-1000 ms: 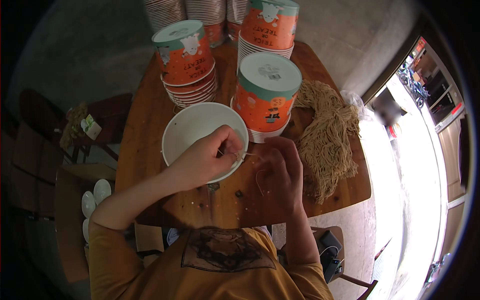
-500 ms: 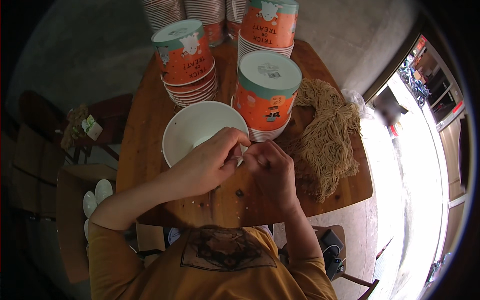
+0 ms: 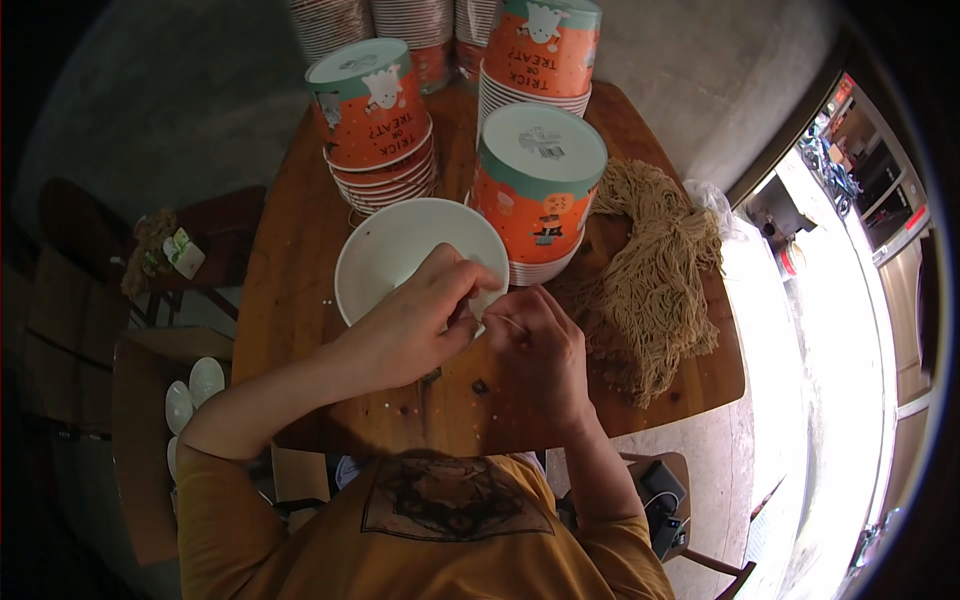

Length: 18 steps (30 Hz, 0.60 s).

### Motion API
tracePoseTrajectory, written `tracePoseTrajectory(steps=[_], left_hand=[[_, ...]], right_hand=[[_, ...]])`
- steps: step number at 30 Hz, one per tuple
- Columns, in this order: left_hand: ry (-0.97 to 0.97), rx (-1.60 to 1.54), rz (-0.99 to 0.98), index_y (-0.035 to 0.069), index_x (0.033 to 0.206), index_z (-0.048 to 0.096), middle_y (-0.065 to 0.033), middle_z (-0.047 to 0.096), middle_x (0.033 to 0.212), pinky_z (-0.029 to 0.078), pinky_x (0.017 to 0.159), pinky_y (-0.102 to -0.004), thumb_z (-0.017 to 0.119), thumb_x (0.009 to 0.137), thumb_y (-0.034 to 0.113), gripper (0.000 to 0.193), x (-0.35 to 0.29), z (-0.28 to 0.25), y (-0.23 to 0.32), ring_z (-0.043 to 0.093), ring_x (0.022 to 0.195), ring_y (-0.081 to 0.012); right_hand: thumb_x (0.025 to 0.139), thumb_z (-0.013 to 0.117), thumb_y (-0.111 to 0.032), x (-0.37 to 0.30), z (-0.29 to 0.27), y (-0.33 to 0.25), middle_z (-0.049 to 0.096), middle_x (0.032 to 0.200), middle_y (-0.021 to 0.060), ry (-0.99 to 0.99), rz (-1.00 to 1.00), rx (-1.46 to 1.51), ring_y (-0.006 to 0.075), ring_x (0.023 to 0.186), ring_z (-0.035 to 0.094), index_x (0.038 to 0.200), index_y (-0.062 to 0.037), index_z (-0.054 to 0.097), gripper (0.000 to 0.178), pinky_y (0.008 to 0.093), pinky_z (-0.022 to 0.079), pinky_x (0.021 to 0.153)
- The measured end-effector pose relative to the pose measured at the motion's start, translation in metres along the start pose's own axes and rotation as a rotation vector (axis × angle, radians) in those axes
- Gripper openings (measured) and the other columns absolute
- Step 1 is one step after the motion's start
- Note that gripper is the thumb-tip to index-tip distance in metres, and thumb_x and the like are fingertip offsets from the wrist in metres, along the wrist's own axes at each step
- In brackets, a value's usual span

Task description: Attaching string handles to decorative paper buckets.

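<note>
Three or more white rounded pieces [image 3: 206, 380] sit in an open cardboard box [image 3: 140, 445], far left. Next, on the wooden table [image 3: 285, 290], an inverted stack of orange buckets [image 3: 368, 125]. Just in front of it: white-lined bucket [image 3: 372, 262], mouth upward, near table centre. Left hand [image 3: 415, 325] crosses its near side, thumb and fingers curled at the right rim (cannot tell whether they grip it; fingertips partly hidden). Right hand [image 3: 545, 345] just beside, fingers together, pinching a thin pale cord [image 3: 512, 322]. Behind that hand, second inverted orange stack [image 3: 530, 205]. Rightmost on the table: loose bundle of tan cords [image 3: 660, 285].
</note>
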<state>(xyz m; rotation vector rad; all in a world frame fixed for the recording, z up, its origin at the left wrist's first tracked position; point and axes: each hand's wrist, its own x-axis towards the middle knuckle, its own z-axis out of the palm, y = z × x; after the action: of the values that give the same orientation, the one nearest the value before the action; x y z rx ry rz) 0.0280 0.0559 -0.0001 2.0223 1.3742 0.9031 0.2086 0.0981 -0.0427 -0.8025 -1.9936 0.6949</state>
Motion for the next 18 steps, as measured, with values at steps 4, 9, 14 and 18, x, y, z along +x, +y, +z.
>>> tracePoseTrajectory(steps=[4,9,14,18], left_hand=[[-0.042,0.032,-0.006,0.002,0.105,0.052,-0.0115,0.043,0.105,0.049,0.075,-0.0354,0.06,0.085,-0.004,0.022,0.0,-0.002,-0.003,0.056,0.09,-0.0243],[0.086,0.158,0.128,0.001,0.096,0.052,-0.0132,0.048,0.1,0.049,0.07,-0.0377,0.062,0.086,0.001,0.015,-0.002,0.002,-0.002,0.058,0.086,-0.0309],[0.13,0.215,0.057,0.001,0.093,0.052,-0.0124,0.057,0.087,0.049,0.068,-0.038,0.064,0.086,0.001,0.014,-0.006,0.006,0.0,0.06,0.081,-0.0321],[0.118,-0.036,-0.13,0.001,0.092,0.051,-0.0119,0.06,0.084,0.048,0.066,-0.0357,0.064,0.087,0.001,0.014,-0.006,0.006,0.005,0.062,0.075,-0.0257]], right_hand=[[0.084,0.072,-0.006,-0.003,0.005,0.001,0.059,0.08,0.0061,0.06,-0.063,-0.001,0.0217,0.059,0.063,0.095,-0.0087,0.057,0.019,0.0348,0.051,0.052],[0.082,0.073,-0.004,-0.005,0.013,0.004,0.055,0.076,0.0049,0.135,-0.198,-0.112,0.0214,0.057,0.059,0.094,-0.0098,0.057,0.021,0.0345,0.049,0.05],[0.081,0.073,-0.003,-0.009,0.016,0.006,0.052,0.073,0.0047,0.186,-0.257,-0.148,0.0215,0.059,0.058,0.095,-0.01,0.056,0.023,0.0343,0.048,0.05],[0.08,0.074,-0.003,-0.011,0.016,0.007,0.052,0.073,0.005,0.189,-0.259,-0.148,0.022,0.06,0.059,0.095,-0.0101,0.056,0.024,0.034,0.048,0.05]])
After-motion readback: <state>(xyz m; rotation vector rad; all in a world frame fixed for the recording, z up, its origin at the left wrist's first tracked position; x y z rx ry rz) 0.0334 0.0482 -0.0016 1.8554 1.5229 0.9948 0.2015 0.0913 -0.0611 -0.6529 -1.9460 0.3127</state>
